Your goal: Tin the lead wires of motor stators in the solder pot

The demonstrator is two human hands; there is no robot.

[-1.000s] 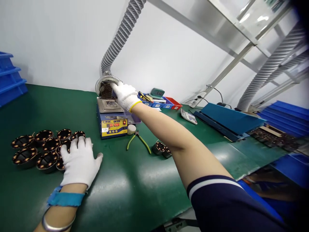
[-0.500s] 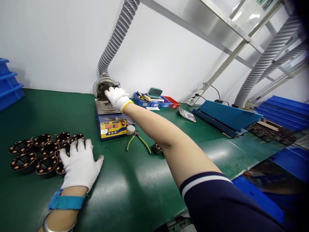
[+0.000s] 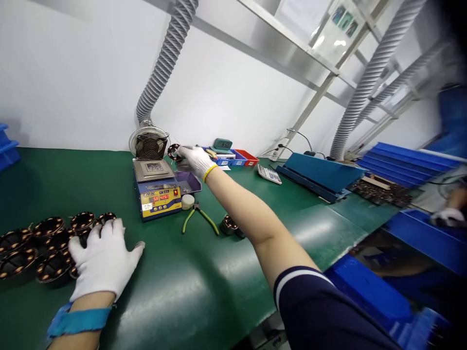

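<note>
My left hand (image 3: 102,260), in a white glove with a blue wrist strap, lies with fingers spread over the edge of a group of black rings with copper-coloured spots (image 3: 53,266). Its fingertips touch or cover the nearest of them. My right hand (image 3: 197,159), gloved in white with a yellow cuff, is stretched out and pinches one such black ring (image 3: 172,152), held up to the right of the solder pot (image 3: 158,199). The pot's top plate has a square of shiny grey metal (image 3: 153,166). Behind it stands a fume fan (image 3: 150,147) on a grey hose (image 3: 160,68).
Right of the pot are a purple tray (image 3: 189,182), a small white round pad (image 3: 188,201) and green-handled pliers (image 3: 199,214). More black rings (image 3: 228,223) sit by my right forearm. Small bins (image 3: 239,158), a calculator (image 3: 269,173) and a blue rack (image 3: 321,170) stand further right; another person's gloved hand (image 3: 448,216) shows there.
My right hand has drawn back from in front of the fan to the right of the pot, and the black ring now shows in it. My left hand stays by the rings; the view has shifted.
</note>
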